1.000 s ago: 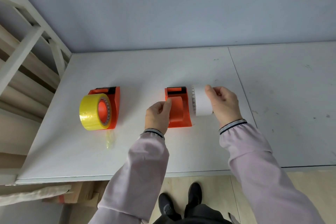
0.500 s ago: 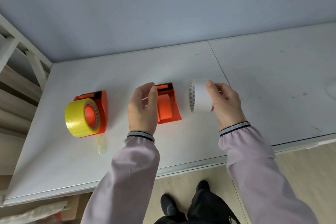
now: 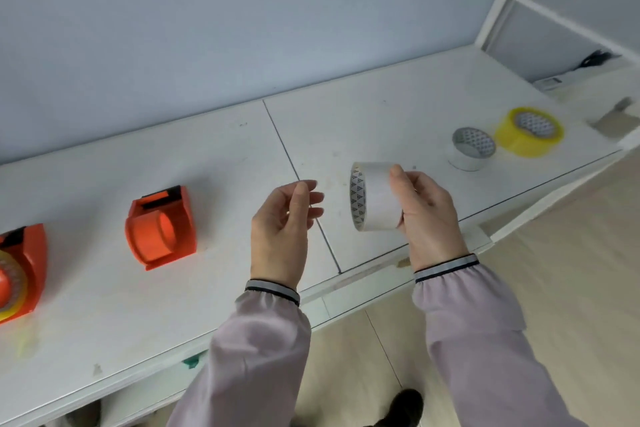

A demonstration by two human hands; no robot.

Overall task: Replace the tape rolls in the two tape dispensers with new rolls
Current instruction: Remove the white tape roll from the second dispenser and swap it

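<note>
My right hand [image 3: 427,215] grips a white tape roll [image 3: 372,196] above the white table [image 3: 104,305], its patterned core facing left. Just left of the roll my left hand [image 3: 282,225] hovers with curled, spread fingers and holds nothing. An orange dispenser [image 3: 161,227] stands on the table with a bare hub and no roll on it. At the left edge, a second orange dispenser [image 3: 22,270] carries a yellow roll and is partly cut off. Far right on the table lie a white roll [image 3: 471,149] and a yellow roll [image 3: 528,132], both flat.
A seam [image 3: 301,184] runs across the tabletop between my hands. A grey wall rises behind the table. A white frame post [image 3: 498,0] and a grey scrap [image 3: 613,121] sit at the far right. The table's front edge runs just under my wrists, with wood floor below.
My view has swung to the right, bringing the two spare rolls into sight. My left hand has let go of the empty dispenser. My right hand has carried the white roll away from it.
</note>
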